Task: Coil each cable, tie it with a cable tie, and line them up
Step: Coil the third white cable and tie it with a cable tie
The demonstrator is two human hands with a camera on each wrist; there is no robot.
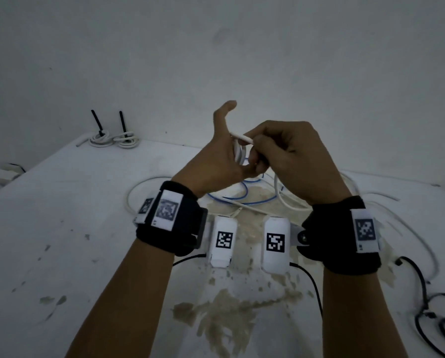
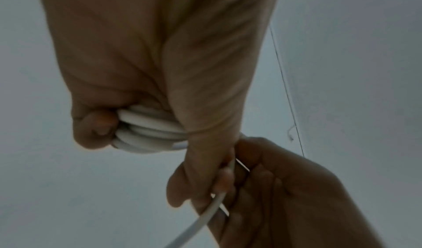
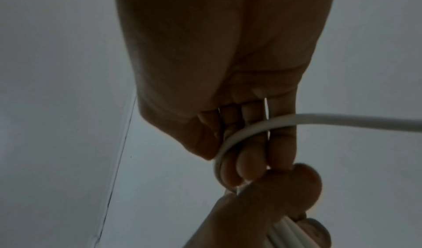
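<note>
My left hand (image 1: 222, 156) is raised above the table with its thumb pointing up, and several turns of a white cable (image 2: 148, 131) are wound round it and gripped by its curled fingers. My right hand (image 1: 281, 151) sits right beside it, fingers curled round the free run of the same white cable (image 3: 239, 132), which trails off toward the table. Its white end (image 1: 242, 137) pokes out between the two hands. At the back left lie two coiled white cables (image 1: 113, 140), each tied with a black cable tie (image 1: 97, 122) standing up.
Loose white cables (image 1: 138, 192) and a blue cable (image 1: 231, 200) sprawl on the white table (image 1: 61, 228) under my hands. Black cables (image 1: 428, 306) lie at the right front. A small white box (image 1: 4, 173) sits at the left edge. A wall rises behind.
</note>
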